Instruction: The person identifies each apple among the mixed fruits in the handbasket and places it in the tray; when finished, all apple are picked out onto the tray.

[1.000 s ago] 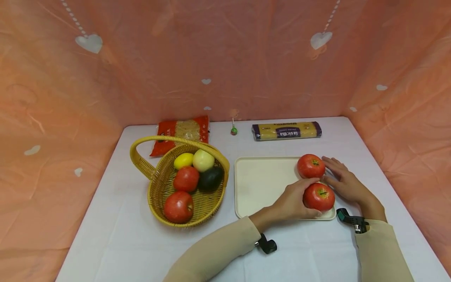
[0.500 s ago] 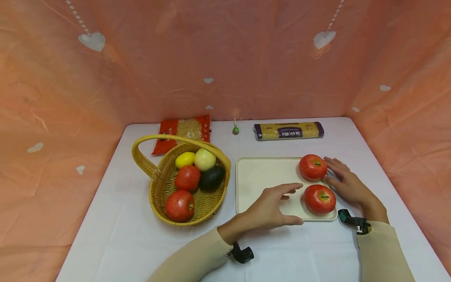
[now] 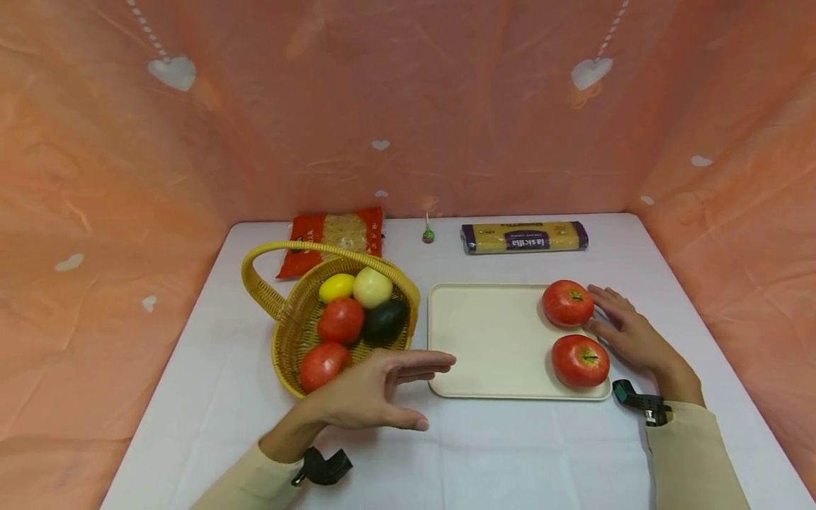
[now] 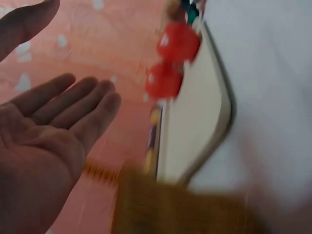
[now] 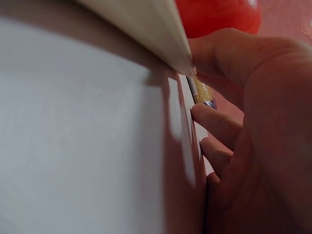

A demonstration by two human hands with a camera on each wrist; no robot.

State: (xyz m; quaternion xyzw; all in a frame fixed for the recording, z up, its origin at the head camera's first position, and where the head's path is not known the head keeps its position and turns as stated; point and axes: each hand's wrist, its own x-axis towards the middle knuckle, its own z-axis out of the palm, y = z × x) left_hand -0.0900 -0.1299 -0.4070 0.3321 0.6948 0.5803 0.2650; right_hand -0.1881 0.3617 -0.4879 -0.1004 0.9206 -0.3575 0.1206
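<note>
My left hand hangs empty by the front right side of the yellow wicker basket, fingers straight and thumb apart. It hides part of the basket rim and of the front red apple. Two more red apples, one at the back and one at the front, sit at the right end of a cream tray. My right hand rests at the tray's right edge. In the right wrist view its thumb touches the tray's rim, and the other fingers lie on the tablecloth.
The basket also holds a lemon, a pale round onion-like item, a dark avocado-like item and another red apple. Behind lie a red pasta bag, a lollipop and a spaghetti pack.
My left hand has let go of the front apple on the tray and moved left to the basket, its fingers opening out. The right hand has stayed beside the tray.
</note>
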